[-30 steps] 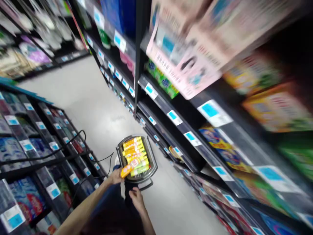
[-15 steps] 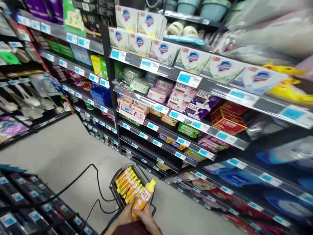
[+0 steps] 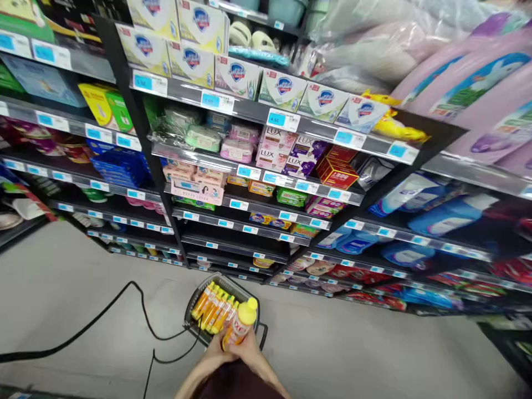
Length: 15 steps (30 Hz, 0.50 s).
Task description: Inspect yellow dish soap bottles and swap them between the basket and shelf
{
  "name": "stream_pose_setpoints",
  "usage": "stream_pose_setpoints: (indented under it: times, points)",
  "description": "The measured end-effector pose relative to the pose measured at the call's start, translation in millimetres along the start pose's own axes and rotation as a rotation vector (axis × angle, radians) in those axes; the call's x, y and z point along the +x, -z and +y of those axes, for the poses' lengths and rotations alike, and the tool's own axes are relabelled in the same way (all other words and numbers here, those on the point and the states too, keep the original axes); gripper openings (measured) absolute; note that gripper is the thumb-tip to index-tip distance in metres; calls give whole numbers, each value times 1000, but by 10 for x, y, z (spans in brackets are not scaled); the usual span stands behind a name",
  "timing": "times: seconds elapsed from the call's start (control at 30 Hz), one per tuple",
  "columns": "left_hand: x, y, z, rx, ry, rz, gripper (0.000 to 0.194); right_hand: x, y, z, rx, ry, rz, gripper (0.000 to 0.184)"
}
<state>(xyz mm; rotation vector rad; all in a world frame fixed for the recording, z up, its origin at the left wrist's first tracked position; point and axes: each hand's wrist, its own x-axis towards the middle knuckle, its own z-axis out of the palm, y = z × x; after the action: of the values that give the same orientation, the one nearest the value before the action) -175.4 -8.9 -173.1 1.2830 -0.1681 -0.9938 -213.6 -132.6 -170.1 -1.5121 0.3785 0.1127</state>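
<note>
Between my two hands is an orange bottle [image 3: 238, 328] with a yellow cap, tilted with its cap pointing up and away from me. My left hand [image 3: 218, 348] is closed around its lower left side. From the right, my right hand [image 3: 248, 348] wraps the bottle's base. Just beyond the bottle, a dark shopping basket [image 3: 193, 299] stands on the floor. Several similar orange bottles [image 3: 214, 307] with yellow caps lie side by side in it. The held bottle and my hands cover the basket's near right part.
Shelves of boxed soap [image 3: 236, 77] rise ahead, with price tags along their edges. Blue detergent bottles [image 3: 409, 256] and large pink jugs [image 3: 469, 105] fill shelves at right. A black cable [image 3: 103, 310] runs from the left toward the basket, above the grey floor [image 3: 332, 349].
My view has swung to the right, bringing the pink jugs into sight. The bottle, still in both hands, is more upright and slightly left in the picture.
</note>
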Motion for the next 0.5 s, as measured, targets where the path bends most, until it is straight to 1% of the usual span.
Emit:
stream_pose_setpoints:
  times: [0.03, 0.1, 0.17, 0.23, 0.3, 0.4, 0.5]
  points:
    - [-17, 13, -30, -48, -56, 53, 86, -30, -17, 28, 12, 24, -25, 43]
    - [-56, 9, -75, -113, -105, 106, 81, -82, -28, 27, 26, 48, -70, 40]
    - [-104, -37, -85, -114, -85, 91, 73, -115, -12, -75, -3, 63, -79, 48]
    - [-164, -119, -48, -123, -77, 66, 67, -128, 19, -269, -20, 100, -97, 61]
    - [-231, -225, 28, -154, -145, 105, 67, -128, 54, -504, -40, 169, -131, 66]
    - [-333, -377, 160, -202, -261, 189, 71, -125, 94, -809, -62, 261, -157, 66]
    - [-421, -450, 262, -198, -289, 167, 77, -144, 98, -996, -44, 284, -214, 58]
